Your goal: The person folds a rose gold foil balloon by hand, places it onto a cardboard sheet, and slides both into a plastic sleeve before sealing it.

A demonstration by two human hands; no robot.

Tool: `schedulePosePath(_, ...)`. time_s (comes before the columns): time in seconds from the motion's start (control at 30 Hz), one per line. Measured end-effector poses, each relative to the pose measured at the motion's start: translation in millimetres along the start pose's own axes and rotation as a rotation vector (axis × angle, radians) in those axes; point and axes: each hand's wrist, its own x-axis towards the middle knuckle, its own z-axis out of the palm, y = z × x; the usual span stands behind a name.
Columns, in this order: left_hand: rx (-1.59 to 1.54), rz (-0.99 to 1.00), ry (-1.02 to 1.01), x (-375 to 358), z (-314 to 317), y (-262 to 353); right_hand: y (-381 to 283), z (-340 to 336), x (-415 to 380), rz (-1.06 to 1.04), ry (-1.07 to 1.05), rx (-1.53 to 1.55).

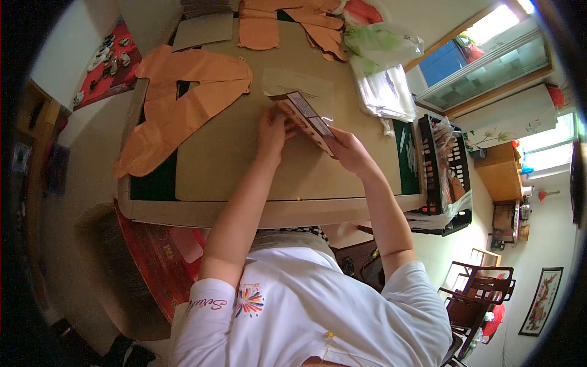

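Note:
A printed brown card (304,117) with a dark strip of small text is tilted above the table in front of me. My right hand (350,150) grips its lower right end between thumb and fingers. At the card's left end, my left hand (273,131) is closed with its fingertips on the edge, partly hidden by the card. Just beyond lies a clear plastic sheet or bag (318,85) with thin dark lines on it. To the left, a flat orange-tan piece (195,92), shaped like a folded balloon, spreads over the table.
More orange-tan pieces (260,27) lie at the far edge beside a grey board (205,33). A stack of clear bags (385,92) sits at the right under a green-and-white plastic bag (379,46). A black crate (437,177) stands against the table's right side.

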Motion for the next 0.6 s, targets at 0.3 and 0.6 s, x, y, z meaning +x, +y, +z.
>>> schedulePosePath(0.3,0.168,0.136,0.114,6.7,-7.7,7.1,-3.7,2.7,-3.7,-0.023,0.034,-0.113)
schedulePosePath(0.6,0.130,-0.252,-0.203,1.5,-3.2,14.6,-10.8,11.5,-10.6,-0.093,0.085,-0.211)
